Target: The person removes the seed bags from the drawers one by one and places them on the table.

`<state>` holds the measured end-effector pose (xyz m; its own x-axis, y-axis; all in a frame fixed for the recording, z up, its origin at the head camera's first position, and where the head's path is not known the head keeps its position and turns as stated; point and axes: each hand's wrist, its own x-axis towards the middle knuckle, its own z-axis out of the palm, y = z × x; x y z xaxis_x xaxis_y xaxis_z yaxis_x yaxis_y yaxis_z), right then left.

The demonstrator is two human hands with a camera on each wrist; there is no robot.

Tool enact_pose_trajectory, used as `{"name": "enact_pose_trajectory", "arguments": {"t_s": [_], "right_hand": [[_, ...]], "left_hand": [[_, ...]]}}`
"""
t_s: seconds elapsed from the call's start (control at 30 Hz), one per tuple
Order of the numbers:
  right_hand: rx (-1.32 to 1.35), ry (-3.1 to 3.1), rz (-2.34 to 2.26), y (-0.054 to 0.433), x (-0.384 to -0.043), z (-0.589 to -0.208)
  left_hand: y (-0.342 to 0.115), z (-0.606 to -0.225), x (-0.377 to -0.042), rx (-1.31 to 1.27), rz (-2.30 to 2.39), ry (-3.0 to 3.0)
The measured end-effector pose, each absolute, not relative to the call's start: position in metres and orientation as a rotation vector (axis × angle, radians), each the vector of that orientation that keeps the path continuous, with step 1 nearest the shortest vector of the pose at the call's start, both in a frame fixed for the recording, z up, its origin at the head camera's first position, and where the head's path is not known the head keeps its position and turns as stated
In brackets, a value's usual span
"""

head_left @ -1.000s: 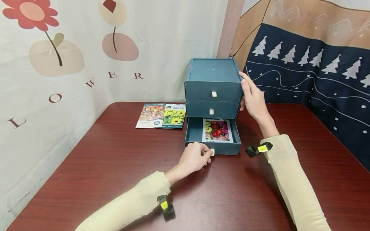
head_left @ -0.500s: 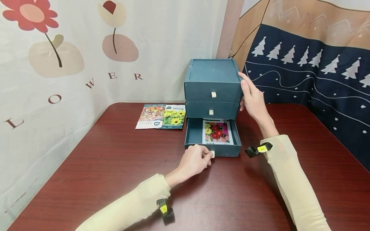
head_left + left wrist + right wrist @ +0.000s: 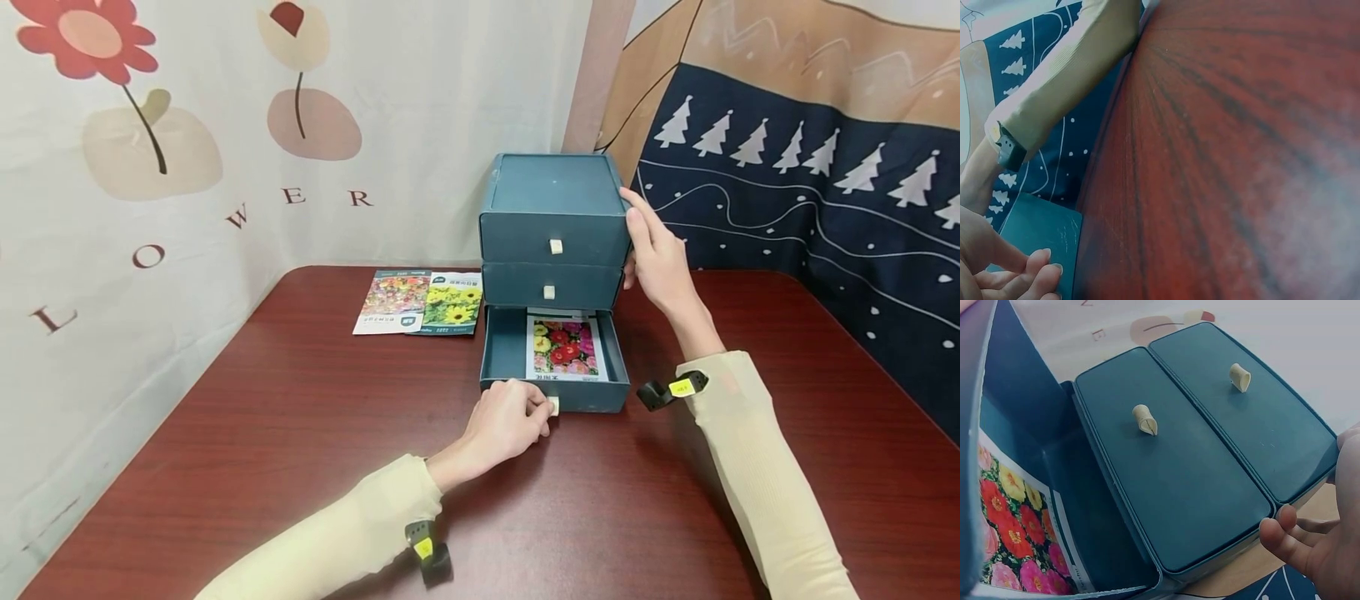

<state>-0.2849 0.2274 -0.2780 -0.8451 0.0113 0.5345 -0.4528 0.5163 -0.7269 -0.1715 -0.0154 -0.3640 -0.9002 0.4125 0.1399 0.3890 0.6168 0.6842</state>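
A dark blue-green drawer unit (image 3: pixel 553 185) stands at the back of the table, its bottom drawer (image 3: pixel 594 398) pulled out and the two above it closed. My left hand (image 3: pixel 504 422) pinches the cream pull tab (image 3: pixel 554 407) on that bottom drawer's front. Inside the drawer lies a flower seed packet (image 3: pixel 564 348) with red, yellow and pink blooms, its far end partly in shadow. My right hand (image 3: pixel 662 260) rests along the unit's right side, fingertips touching the side wall; in the right wrist view its fingers (image 3: pixel 1288 547) lie beside the closed drawers.
Left of the unit, two more seed packets lie on the table (image 3: pixel 300 417), overlapping: one with mixed flowers (image 3: pixel 393 300), one with yellow flowers (image 3: pixel 453 302). Cloth hangs behind, patterned with flowers on the left and white trees (image 3: pixel 787 154) on the right.
The bottom drawer has slid slightly further out toward me with my left hand on its tab, showing more of the packet. My right hand has stayed against the unit's side.
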Motion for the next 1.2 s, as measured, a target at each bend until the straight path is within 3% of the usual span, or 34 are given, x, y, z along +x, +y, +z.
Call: {"name": "enact_pose_trajectory", "arguments": {"t_s": [1.2], "right_hand": [[0.348,-2.284,1.301,0.227,-0.287,-0.278]], "left_hand": [[-0.020,-0.365,-0.153,0.789,1.147,2.803]]}}
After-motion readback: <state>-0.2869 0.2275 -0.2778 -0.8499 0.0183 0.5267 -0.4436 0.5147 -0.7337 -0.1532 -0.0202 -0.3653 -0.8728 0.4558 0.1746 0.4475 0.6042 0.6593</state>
